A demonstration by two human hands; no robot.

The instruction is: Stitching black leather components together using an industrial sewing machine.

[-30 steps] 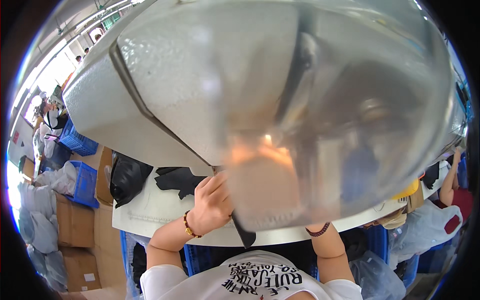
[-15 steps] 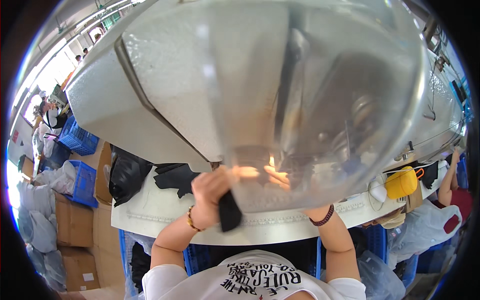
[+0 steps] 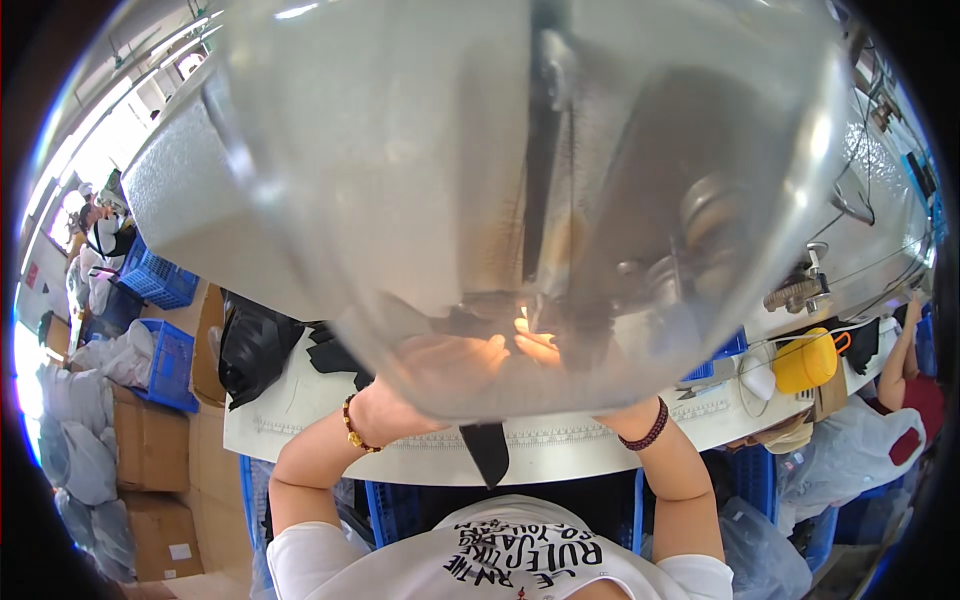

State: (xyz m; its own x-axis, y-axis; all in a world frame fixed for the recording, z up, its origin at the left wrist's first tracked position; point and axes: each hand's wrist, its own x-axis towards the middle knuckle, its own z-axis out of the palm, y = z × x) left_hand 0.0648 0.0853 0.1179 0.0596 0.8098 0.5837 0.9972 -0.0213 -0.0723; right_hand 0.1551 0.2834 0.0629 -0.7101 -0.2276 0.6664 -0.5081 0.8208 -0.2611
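A large clear plastic guard [image 3: 480,385] crosses the middle of the picture and blurs what lies behind it. Through it my left hand [image 3: 440,362] shows palm down, its fingers stretched flat toward the brightly lit sewing spot. From the other side, the fingers of my right hand [image 3: 545,350] reach out flat toward that spot, almost meeting the left fingertips. A black fabric piece [image 3: 486,455] hangs over the table's front edge between my wrists; its upper part is hidden by the guard. Behind the guard stands a pale sewing machine [image 3: 190,190], its needle area blurred.
The white table [image 3: 290,410] carries a printed ruler along its front. Black cut pieces [image 3: 335,352] and a black bag [image 3: 255,350] lie left; a yellow container [image 3: 803,362] stands right. Blue crates [image 3: 165,365] and cardboard boxes [image 3: 150,440] line the left floor. A co-worker's arm [image 3: 897,350] shows at far right.
My left hand has moved from gripping the black piece near the guard's edge to lying flat behind the guard. The piece hangs lower, and the guard covers more of the left side.
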